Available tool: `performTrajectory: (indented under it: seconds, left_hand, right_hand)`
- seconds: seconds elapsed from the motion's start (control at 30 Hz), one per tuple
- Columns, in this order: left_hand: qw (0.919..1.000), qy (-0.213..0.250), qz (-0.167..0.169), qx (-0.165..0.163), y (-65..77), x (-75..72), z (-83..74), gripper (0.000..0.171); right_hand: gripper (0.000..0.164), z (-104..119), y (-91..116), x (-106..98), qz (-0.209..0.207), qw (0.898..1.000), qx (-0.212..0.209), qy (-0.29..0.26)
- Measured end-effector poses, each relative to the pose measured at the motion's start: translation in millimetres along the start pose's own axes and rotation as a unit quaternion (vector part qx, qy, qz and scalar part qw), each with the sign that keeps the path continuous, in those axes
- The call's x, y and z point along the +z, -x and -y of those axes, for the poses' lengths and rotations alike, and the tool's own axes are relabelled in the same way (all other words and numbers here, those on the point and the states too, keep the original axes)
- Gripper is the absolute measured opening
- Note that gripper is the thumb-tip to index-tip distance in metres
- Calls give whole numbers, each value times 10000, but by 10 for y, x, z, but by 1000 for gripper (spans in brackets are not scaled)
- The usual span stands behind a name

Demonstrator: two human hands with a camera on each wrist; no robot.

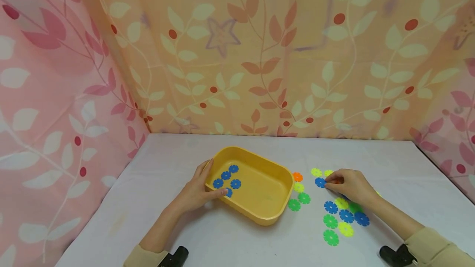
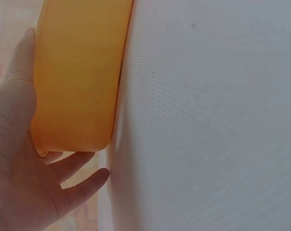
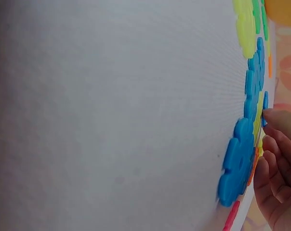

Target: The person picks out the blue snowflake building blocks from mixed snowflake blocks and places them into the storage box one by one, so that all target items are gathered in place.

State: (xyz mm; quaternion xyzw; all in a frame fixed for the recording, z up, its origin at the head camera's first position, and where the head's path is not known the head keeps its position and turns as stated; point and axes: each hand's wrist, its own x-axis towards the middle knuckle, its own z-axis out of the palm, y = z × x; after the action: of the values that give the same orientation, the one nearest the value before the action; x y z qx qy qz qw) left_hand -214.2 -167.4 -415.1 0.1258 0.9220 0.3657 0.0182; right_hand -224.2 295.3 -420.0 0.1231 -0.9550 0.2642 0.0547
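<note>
My left hand (image 1: 198, 190) holds the left end of a yellow plastic tub (image 1: 274, 186), thumb over the near rim and fingers round the outer side. In the left wrist view the hand (image 2: 32, 168) curves about the tub's (image 2: 80, 82) end. Several blue flower-shaped discs (image 1: 235, 183) lie at the left inside the tub. To the right, my right hand (image 1: 352, 186) pinches a blue notched disc (image 1: 320, 182) at its edge, just above or on the table; which one I cannot tell. The right wrist view shows thumb and fingertips at that disc (image 3: 265, 103).
Loose discs lie on the white table (image 1: 156, 217) around the right hand: green (image 1: 331, 237), yellow (image 1: 346, 229), blue (image 1: 361, 218). An orange disc (image 1: 298, 176) and green ones (image 1: 294, 205) sit against the tub's right side. Patterned curtains (image 1: 222, 52) stand behind and at both sides.
</note>
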Motion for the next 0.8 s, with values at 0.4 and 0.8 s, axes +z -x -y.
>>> performTrajectory:
  seconds: [0.4, 0.8]
  left_hand:
    - [10000, -29, 8, 8, -1, -3, 2, 112]
    - [10000, 38, 15, -9, 0, 3, 11, 112]
  right_hand:
    - [28, 165, -23, -23, -304, 9986, 170, -395]
    - [32, 827, -205, 4, -196, 9916, 64, -1279]
